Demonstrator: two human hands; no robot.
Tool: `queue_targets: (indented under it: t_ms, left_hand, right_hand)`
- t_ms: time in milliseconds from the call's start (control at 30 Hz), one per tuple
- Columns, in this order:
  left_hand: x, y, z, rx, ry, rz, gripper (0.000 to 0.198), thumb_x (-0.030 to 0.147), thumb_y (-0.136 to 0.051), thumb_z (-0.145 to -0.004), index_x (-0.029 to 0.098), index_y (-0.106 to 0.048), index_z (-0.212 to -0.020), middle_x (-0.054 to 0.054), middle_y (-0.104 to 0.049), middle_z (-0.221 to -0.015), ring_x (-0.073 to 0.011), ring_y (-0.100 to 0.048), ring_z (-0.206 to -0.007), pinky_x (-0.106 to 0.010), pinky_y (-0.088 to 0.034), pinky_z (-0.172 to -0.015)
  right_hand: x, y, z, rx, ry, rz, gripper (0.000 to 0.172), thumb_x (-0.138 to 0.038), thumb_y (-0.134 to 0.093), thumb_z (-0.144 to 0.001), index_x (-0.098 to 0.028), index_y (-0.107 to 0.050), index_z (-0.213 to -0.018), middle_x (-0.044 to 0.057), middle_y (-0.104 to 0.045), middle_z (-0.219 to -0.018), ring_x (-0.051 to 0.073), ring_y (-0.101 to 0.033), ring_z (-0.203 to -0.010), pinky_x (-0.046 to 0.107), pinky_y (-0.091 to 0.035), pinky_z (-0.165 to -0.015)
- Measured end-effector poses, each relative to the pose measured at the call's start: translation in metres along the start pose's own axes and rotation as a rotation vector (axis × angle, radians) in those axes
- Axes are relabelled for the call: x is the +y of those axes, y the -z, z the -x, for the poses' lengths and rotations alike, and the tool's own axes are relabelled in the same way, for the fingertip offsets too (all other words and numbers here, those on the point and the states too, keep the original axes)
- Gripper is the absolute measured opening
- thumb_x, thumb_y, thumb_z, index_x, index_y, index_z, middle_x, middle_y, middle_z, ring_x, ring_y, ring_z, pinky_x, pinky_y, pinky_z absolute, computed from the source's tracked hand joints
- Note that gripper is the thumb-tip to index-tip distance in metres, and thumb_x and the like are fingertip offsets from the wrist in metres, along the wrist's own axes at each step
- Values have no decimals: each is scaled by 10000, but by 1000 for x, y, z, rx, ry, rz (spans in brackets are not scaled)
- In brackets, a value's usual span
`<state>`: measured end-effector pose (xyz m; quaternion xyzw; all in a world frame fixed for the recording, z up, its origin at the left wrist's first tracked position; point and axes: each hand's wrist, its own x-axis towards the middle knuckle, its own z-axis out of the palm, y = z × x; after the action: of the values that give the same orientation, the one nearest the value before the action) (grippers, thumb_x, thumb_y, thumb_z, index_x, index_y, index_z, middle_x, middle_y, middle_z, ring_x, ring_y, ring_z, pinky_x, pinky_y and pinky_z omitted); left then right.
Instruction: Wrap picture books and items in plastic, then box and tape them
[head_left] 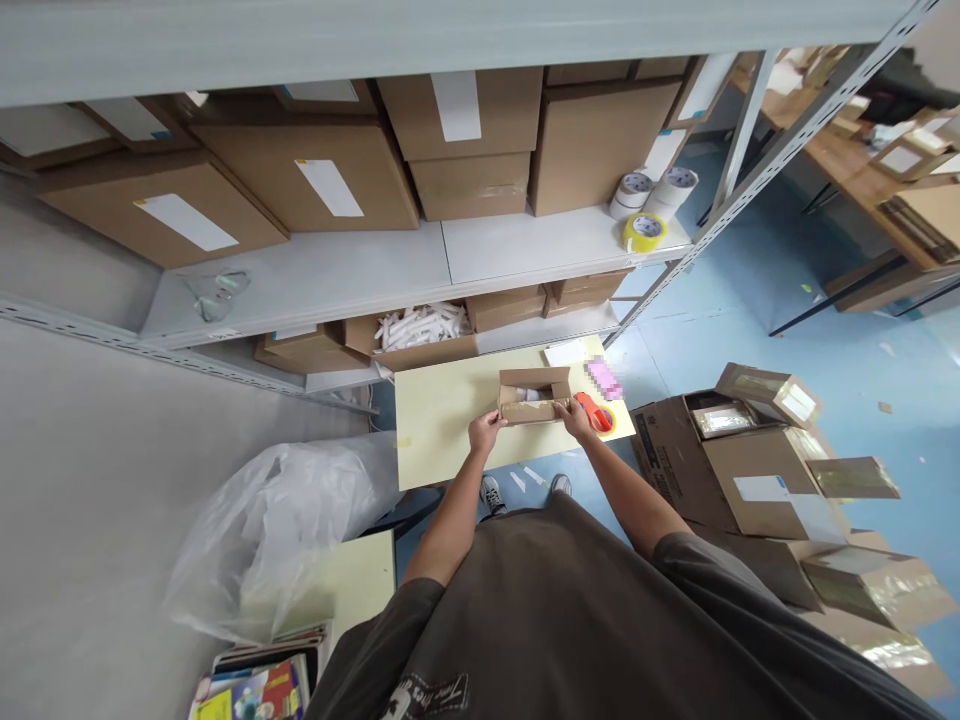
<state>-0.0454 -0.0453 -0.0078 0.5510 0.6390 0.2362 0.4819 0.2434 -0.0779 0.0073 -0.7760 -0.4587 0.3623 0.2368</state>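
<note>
Now, a box (534,411) gripped at both ends.
The left hand (486,432) pinches its near left corner and the right hand (575,419) its near right, so it lies between their fingers, at the table (439,430); a dispenser (591,407) sits just beside the right.

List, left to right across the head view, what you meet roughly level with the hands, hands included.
Translucent plastic bag → left hand → open cardboard box → right hand → orange-red tape dispenser → large cardboard carton

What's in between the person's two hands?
The head view shows a small open cardboard box between the left hand and right hand, both holding it.
</note>
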Motion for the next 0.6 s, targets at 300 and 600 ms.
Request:
queue_targets:
  t_ms: [300,600]
  left_hand:
    - [37,29,-24,-157,-41,-353,1433,264,-1007,-691,260,-74,-1779,-189,-641,-1533,-333,-710,-1294,-395,-543,-1074]
    - [63,27,-63,-348,-306,-399,1650,233,-1063,-506,286,-2,-1769,-232,6,-1828,-373,-212,-1679,-450,-411,-1233]
  right_hand:
    - [3,-1,-1,86,-70,-67,921,-581,-708,-894,-161,-374,-1642,161,-741,-1285,349,-716,-1150,417,-550,-979]
    - [-7,1,-2,24,-85,-2,751,-526,-684,-973,-186,-473,-1609,166,-764,-1250,364,-704,-1144,419,-517,-993]
